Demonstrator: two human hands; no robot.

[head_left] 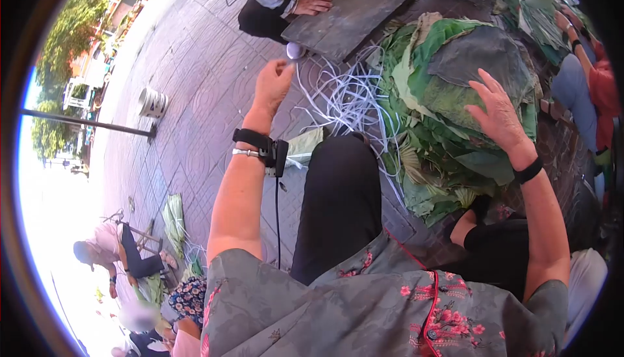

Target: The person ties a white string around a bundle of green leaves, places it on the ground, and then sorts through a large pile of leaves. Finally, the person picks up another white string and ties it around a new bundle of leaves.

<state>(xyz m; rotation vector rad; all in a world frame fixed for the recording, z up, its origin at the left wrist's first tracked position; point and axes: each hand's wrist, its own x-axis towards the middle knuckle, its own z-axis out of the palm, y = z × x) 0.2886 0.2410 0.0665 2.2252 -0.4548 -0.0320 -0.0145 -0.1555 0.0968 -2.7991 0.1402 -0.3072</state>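
Note:
My right hand is open, fingers spread, above the right part of a tall pile of large green leaves. A dark, dull leaf lies on top of that pile. Over the paving to the left, my left hand is raised with its fingers curled in toward the thumb; whether anything is between them is too small to make out. Close by its fingertips run loose white strips, tangled on the ground beside the leaves. A folded pale green leaf lies near my knee.
Ahead, another person's hand rests on a dark board. A white bucket stands by a metal pole on the left. People sit at lower left near a leaf bundle; someone in red is at right.

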